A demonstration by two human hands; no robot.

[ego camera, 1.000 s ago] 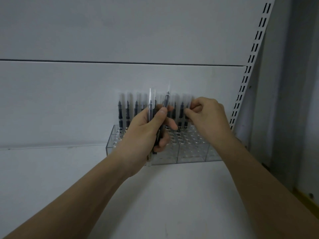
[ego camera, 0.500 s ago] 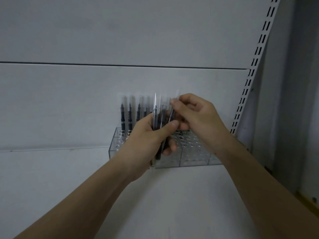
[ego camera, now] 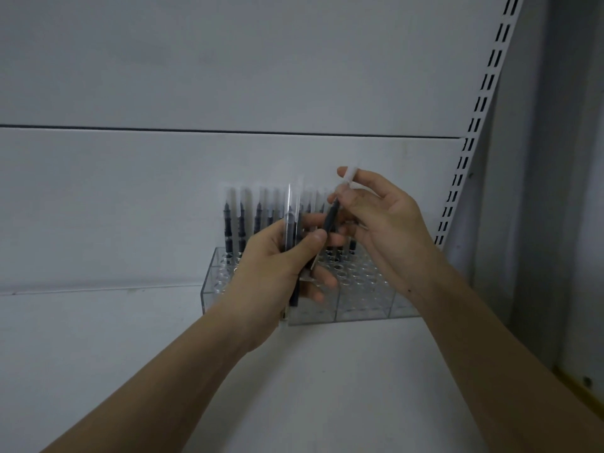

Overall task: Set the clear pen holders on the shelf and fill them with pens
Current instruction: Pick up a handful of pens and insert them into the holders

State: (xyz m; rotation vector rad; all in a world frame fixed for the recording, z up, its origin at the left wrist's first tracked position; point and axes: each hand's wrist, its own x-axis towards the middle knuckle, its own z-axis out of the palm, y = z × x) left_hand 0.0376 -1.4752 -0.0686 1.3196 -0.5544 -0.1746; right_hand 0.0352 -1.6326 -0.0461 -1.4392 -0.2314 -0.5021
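White panelled back wall (ego camera: 228, 76) with a dark horizontal seam, slotted upright rail (ego camera: 480, 103) at right, dim light

Left hand (ego camera: 281, 266) hiding the clear holder's (ego camera: 362, 299) middle, standing pens (ego camera: 242, 223) blurred, forearms cut off below

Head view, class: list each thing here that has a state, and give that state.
Clear pen holder: on the shelf, back row filled, front holes empty.
Left hand: grips a bundle of pens.
Right hand: pinches a single pen, tilted.
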